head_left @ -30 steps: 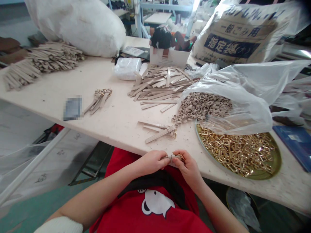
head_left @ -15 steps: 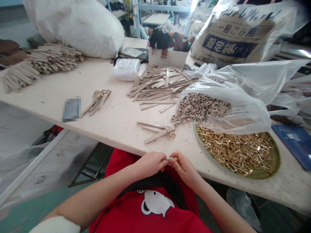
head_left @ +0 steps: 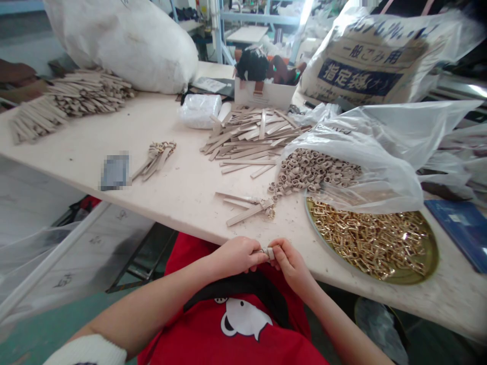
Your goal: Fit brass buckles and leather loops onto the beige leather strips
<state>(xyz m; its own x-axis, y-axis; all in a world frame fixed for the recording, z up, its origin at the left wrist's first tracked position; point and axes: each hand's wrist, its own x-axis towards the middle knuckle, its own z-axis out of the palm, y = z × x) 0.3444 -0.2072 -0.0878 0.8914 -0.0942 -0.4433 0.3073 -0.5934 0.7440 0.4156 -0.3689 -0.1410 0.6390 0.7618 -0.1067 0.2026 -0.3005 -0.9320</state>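
My left hand point(head_left: 236, 256) and my right hand point(head_left: 289, 261) meet at the table's near edge, both pinched on a small beige strap piece point(head_left: 268, 252) between the fingertips. On the table just beyond lie a few beige straps point(head_left: 247, 207), one with a gold buckle point(head_left: 270, 213). To the right stands a round metal tray point(head_left: 426, 271) heaped with gold buckles point(head_left: 373, 237). A clear plastic bag point(head_left: 380, 152) spills beige loops point(head_left: 312, 170) beside the tray.
A pile of beige straps point(head_left: 251, 137) lies mid-table, a small bundle point(head_left: 155, 158) to its left, larger stacks point(head_left: 64, 99) at far left. Behind stand a white sack point(head_left: 125, 40), a printed bag point(head_left: 373, 56), a white box point(head_left: 264, 91) and a blue folder point(head_left: 462, 225).
The gold buckle seen at my right fingertips earlier is now hidden; my hands have closed tighter on the strap piece. The view has shifted slightly downward.
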